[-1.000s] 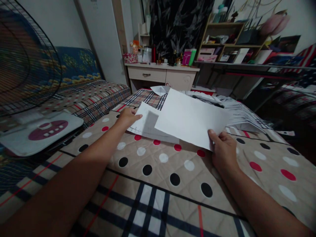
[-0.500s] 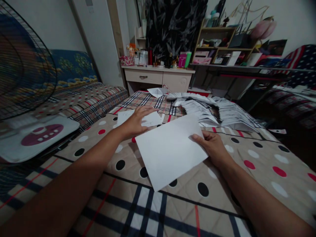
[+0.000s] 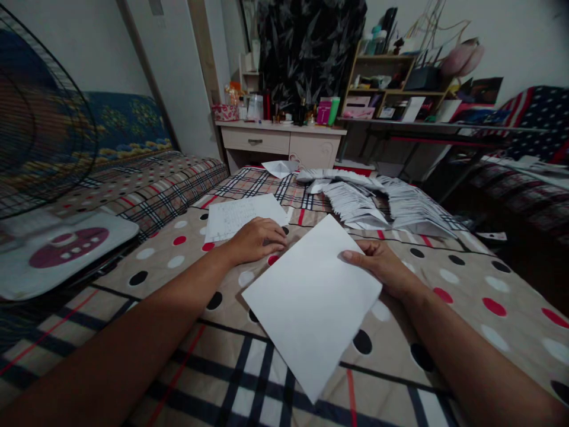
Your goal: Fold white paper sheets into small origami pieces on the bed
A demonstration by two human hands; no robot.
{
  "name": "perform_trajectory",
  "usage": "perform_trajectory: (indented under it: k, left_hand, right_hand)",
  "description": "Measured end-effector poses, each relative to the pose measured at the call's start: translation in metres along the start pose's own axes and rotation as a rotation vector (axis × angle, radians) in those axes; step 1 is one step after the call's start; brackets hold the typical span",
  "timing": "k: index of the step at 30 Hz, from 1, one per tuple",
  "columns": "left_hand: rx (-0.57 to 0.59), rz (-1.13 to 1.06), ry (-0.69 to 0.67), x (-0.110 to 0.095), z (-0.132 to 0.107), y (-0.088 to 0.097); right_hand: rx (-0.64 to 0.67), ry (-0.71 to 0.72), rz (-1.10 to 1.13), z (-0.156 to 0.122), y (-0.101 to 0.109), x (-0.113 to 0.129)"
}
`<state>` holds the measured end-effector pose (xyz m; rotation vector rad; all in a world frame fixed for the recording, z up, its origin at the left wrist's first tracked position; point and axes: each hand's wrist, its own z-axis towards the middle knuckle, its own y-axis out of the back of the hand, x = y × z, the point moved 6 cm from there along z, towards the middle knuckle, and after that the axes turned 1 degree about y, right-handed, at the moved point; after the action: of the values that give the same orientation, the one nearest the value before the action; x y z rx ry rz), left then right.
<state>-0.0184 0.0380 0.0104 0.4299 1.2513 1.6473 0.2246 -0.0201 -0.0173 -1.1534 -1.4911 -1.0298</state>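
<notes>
Two bare hands are over the bed, and they are apart from each other. The right hand (image 3: 377,264), right of the middle of the frame, has a big white sheet (image 3: 311,302) pinched at its edge. The thumb is on top, and the other fingers go under the paper, where I cannot see them. The sheet is in the middle of the frame and a bit below. It is turned so that one corner points down to the bottom. I cannot tell how much of it rests on the bed cover (image 3: 249,385), which has dots and stripes.

The left hand (image 3: 258,240) is just left of the middle. Its fingers are loosely bent, with a little gap by the thumb. It is near the left side of the white sheet. Just behind it lies a paper with writing (image 3: 235,216). I cannot tell if the hand touches that paper.

Farther back, right of the middle, are two piles of folded papers, a near one (image 3: 355,204) and a right one (image 3: 413,210). One folded paper (image 3: 280,168) lies by itself at the upper middle, in front of a white cabinet (image 3: 275,139). A fan (image 3: 44,118) stands at the upper left.
</notes>
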Motion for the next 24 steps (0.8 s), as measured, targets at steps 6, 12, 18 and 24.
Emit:
perform_trajectory:
  k: [6, 12, 18, 24]
  left_hand:
    - [0.010, 0.183, 0.242, 0.023, -0.008, 0.003]
    - [-0.072, 0.276, 0.311, 0.032, -0.013, 0.008]
    - [-0.158, 0.113, -0.185, -0.027, -0.004, 0.013]
    - [-0.215, 0.068, -0.368, -0.061, -0.005, 0.011]
  right_hand:
    - [-0.006, 0.001, 0.007, 0.001, -0.001, -0.002]
    - [-0.011, -0.001, -0.005, 0.000, -0.001, -0.001]
    - [-0.013, 0.002, 0.029, 0.003, 0.004, -0.002]
    - [0.001, -0.011, 0.030, 0.003, 0.004, -0.003]
